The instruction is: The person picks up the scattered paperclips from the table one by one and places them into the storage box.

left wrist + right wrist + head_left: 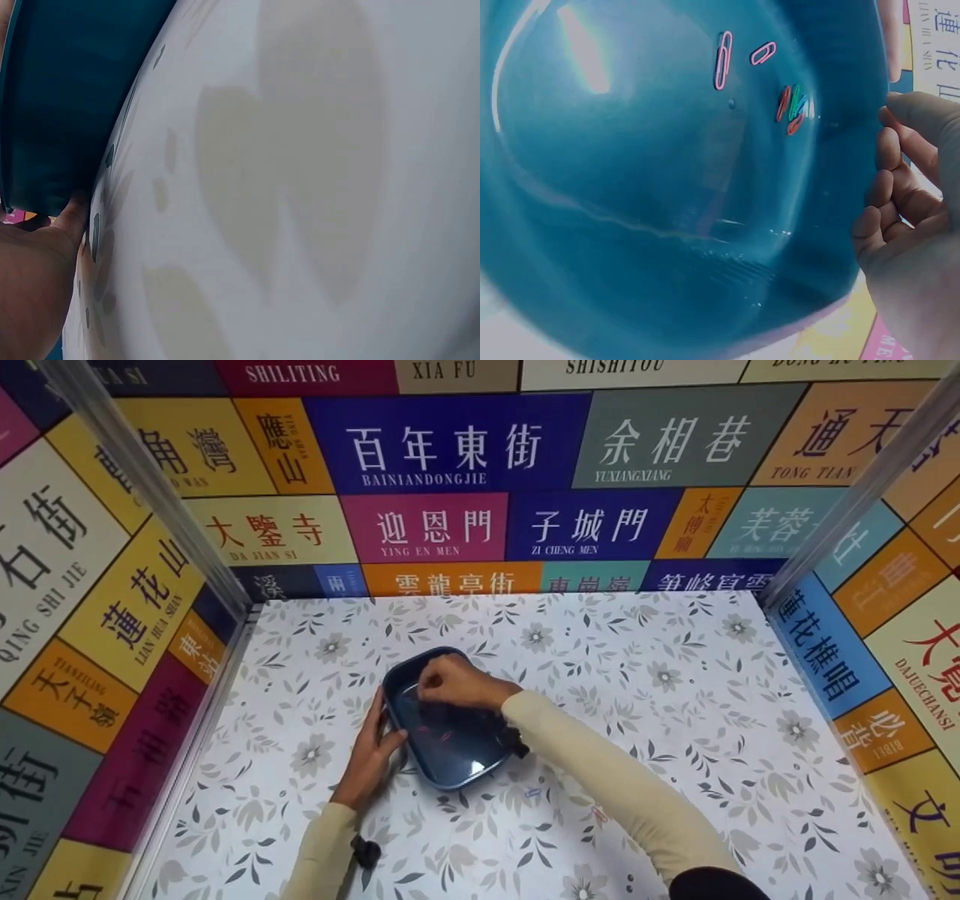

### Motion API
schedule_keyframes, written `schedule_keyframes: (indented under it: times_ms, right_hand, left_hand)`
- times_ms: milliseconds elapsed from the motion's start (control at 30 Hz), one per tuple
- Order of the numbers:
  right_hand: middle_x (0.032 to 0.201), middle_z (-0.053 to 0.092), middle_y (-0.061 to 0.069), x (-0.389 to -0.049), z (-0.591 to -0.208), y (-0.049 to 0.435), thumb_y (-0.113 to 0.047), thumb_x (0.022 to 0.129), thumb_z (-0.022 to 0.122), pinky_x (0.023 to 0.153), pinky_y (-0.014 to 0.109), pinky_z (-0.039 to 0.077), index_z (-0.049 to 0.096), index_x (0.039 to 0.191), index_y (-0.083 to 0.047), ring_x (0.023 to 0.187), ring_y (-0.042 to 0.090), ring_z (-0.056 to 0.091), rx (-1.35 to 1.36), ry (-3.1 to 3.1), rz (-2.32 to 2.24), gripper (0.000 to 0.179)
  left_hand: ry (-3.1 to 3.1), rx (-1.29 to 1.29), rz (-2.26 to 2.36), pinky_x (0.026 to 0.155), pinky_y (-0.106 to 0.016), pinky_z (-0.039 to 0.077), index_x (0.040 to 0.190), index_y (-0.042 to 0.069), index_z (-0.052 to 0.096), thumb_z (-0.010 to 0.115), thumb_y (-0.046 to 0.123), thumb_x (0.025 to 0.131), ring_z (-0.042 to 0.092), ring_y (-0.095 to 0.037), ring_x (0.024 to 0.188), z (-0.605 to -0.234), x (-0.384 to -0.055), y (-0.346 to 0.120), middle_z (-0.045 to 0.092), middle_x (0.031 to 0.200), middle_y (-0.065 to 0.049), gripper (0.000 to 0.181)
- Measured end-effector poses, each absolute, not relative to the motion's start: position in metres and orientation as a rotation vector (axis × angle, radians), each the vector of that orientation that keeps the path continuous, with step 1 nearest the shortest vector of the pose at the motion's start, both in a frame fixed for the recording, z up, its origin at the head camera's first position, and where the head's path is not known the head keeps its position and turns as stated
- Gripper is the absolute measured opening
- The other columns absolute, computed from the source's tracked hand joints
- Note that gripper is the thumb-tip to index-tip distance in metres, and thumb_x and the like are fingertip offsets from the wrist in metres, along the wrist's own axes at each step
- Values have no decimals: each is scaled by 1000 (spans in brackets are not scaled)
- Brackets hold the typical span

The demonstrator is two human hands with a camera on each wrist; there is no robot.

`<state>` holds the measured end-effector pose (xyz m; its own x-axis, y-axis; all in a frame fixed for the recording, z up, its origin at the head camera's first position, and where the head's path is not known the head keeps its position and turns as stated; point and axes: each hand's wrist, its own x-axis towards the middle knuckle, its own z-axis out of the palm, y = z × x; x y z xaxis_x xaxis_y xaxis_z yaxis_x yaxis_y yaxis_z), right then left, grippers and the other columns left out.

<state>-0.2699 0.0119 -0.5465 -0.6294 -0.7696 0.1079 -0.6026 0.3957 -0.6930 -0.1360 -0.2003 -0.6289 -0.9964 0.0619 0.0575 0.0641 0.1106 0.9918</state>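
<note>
A dark blue plastic basin (457, 786) rests on the table. My left hand (373, 750) lies along its left outer wall, fingers extended and thumb at the rim. Over the far part of the basin is my right hand (457, 681). Its fingers are curled, thumb and index tips together, and nothing shows between them in the right wrist view. On the basin floor lie a long pink paper clip (723, 60), a smaller pink paper clip (763, 53), and a cluster with a red paper clip (783, 103) and a green paper clip (794, 103).
Right of the basin, a small blue item (532, 793) and a small red item (598, 814) lie on the flower-patterned tabletop (322, 802). Panels with printed signs (442, 442) enclose the back and both sides. Black wrist devices (367, 853) sit at the sleeves.
</note>
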Motion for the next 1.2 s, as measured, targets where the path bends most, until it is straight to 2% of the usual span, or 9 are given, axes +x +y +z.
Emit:
schedule_keyframes:
  times_ms: [133,333,733,1000,1200]
  right_hand:
    - [99,78,11,-267,-544,18,-9,97,82,83,24,56,87,102,-3,91,18,69,-1222,2421,-1077,9]
    - [97,76,11,-259,-539,30,-7,97,83,86,28,58,86,103,-1,93,21,70,-1250,2398,-1128,9]
    - [98,76,10,-239,-537,61,-12,97,86,91,49,56,86,104,-3,97,29,68,-1363,2393,-1214,11]
    - [96,74,9,-219,-537,82,-11,96,86,90,39,56,85,103,-4,95,28,68,-1466,2352,-1288,9]
    - [94,73,12,-207,-538,97,-8,96,86,87,39,55,85,102,-3,92,31,66,-1523,2318,-1333,8]
  left_hand:
    - [-2326,-143,-2128,134,-58,21,179,13,6,61,9,112,12,-44,168,-629,-136,-202,5,185,-14,87]
    - [-2332,-141,-2100,133,-59,23,179,12,6,62,6,111,14,-45,168,-630,-135,-202,7,185,-15,87]
    - [-2326,-122,-2086,132,-60,25,179,12,8,62,5,110,16,-46,167,-628,-136,-201,7,185,-10,88]
    - [-2320,-135,-2098,132,-60,26,179,10,9,61,4,110,15,-46,167,-629,-136,-200,7,185,-12,87]
    - [-2311,-146,-2096,131,-58,27,179,11,9,61,2,110,17,-45,167,-629,-137,-199,7,185,-12,87]
